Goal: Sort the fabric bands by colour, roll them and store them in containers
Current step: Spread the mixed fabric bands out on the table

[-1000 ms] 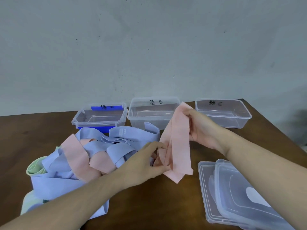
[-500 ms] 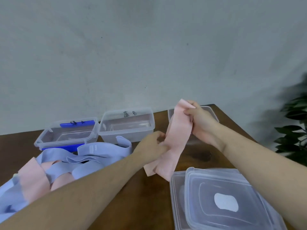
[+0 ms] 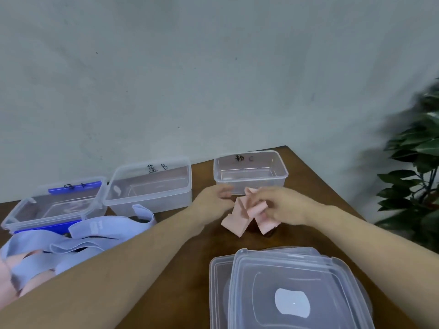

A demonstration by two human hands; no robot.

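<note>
- the right hand (image 3: 282, 205) has its fingers curled round a folded pink band (image 3: 247, 214), gripping it just in front of the container marked c (image 3: 250, 172), which stands near the tabletop's (image 3: 308, 205) far right corner.
- the left hand (image 3: 213, 200) is at the band's left side, fingers bent toward it; motion blur hides the grip, so whether it pinches the fabric or only touches it is unclear.
- the band's lower folds rest on the wood between the two hands.
- the container marked b (image 3: 149, 186) sits along the far edge, left of c; a blue-clipped container (image 3: 54, 205) is further left.
- a pile of blue and pink bands (image 3: 59, 248) lies by the left edge.
- clear lids (image 3: 289, 288) are stacked at the near right edge.
</note>
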